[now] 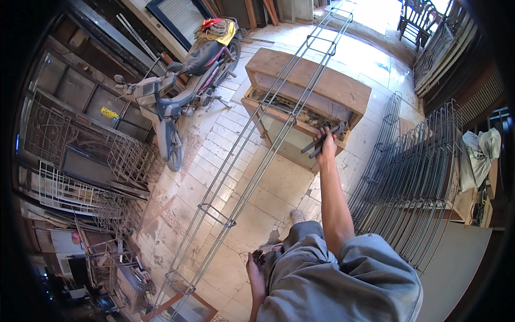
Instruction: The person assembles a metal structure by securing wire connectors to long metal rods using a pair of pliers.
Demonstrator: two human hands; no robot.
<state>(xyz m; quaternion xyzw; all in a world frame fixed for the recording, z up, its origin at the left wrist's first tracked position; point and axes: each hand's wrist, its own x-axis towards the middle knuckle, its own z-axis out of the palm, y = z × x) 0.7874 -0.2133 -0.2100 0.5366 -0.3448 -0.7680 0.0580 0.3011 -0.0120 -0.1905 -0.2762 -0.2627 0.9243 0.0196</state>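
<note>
My right hand [325,152] is closed on dark long-handled pincers [339,129], held over the near right end of a wooden cabinet [316,70]. Low beside my left knee is my left hand [256,276], its fingers curled in by a small dark bundle [260,257] too unclear to name. A long, narrow cage of steel rods [249,185] runs slantwise from the bottom left to the far top, passing over the cabinet. Square wire ties [217,214] ring its rods at intervals. Neither hand touches the cage.
Many finished-looking rod cages [407,182] lean together at the right. A motorbike [177,91] with rope on its seat stands at the left. Metal grilles [59,123] line the left wall. A pale bag [477,155] hangs at the far right. Tiled floor [214,155] lies under the cage.
</note>
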